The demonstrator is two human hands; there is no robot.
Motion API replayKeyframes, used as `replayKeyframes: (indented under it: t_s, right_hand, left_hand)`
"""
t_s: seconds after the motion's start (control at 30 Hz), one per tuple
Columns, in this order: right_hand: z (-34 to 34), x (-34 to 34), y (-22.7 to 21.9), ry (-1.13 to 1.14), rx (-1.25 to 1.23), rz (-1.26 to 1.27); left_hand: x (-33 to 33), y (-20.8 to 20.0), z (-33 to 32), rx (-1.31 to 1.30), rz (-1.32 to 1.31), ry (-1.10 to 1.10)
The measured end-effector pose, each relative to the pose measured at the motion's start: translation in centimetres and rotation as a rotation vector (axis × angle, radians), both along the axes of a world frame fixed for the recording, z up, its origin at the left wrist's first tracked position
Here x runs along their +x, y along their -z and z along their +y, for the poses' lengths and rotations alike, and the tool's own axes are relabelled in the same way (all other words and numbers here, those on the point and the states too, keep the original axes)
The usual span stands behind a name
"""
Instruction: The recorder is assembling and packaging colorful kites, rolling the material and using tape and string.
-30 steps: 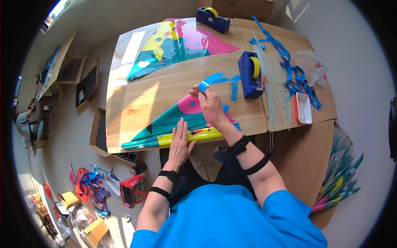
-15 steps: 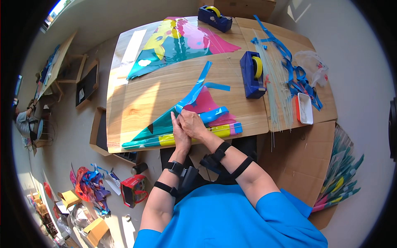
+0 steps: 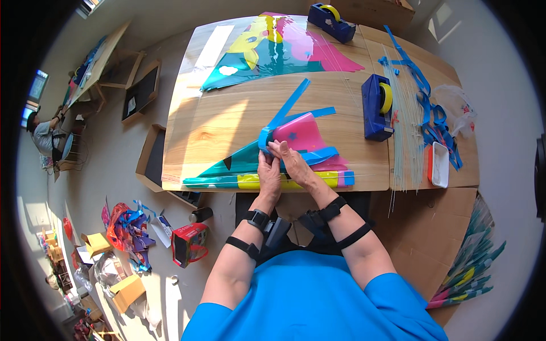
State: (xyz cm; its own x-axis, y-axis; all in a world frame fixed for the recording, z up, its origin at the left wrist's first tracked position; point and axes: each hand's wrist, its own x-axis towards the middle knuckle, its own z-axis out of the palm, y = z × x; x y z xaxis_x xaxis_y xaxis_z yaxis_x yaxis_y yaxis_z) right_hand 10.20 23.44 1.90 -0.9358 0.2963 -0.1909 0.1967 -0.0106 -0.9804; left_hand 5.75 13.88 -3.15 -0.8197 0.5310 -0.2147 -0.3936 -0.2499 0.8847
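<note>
- Pinching at the glossy blue plastic ribbon (image 3: 289, 104), my left hand (image 3: 269, 173) had thumb and fingertips drawn nearly together where it met the film.
- My right hand (image 3: 297, 165) came in beside it, fingers fairly straight and close together, tips against the ribbon; whether they gripped it or merely pressed, I could not tell.
- My right thumb was hard to make out, and the fingers overlapped the spot where the ribbon crossed the film, so I could not tell if it was knotted or only looped.
- I could not tell, either, whether the strands were all one piece.
- The folded sheet of teal, pink and yellow film (image 3: 250, 160) lay under and around my hands, along the near edge of the pale wooden table (image 3: 199, 136), teal narrowing leftward, pink spreading right.
- Two ribbon strands stretched away past my fingertips; a lower one ran rightward over the pink part, just beside my right hand.
</note>
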Motion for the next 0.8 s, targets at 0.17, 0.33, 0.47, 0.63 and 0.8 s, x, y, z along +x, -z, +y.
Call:
replayKeyframes:
  t_s: [0.17,0.33,0.47,0.63,0.8]
  right_hand:
    - [0.8,0.6,-0.9,0.019,-0.127,-0.022]
    - [0.3,1.1,0.4,0.111,-0.026,0.019]
    - [-0.1,2.3,-0.2,0.295,0.178,0.059]
    - [3.9,6.9,0.8,0.588,0.883,0.056]
    - [6.7,9.9,3.4,0.528,1.100,-0.049]
  left_hand:
    - [0.2,0.1,-0.3,0.149,-0.228,-0.045]
    - [0.0,-0.1,0.3,0.217,-0.338,-0.071]
    - [-0.1,0.1,0.4,0.157,-0.377,-0.154]
    - [-1.7,2.3,-0.2,0.135,-0.370,-0.282]
    - [-2.0,2.0,0.4,0.123,-0.264,-0.293]
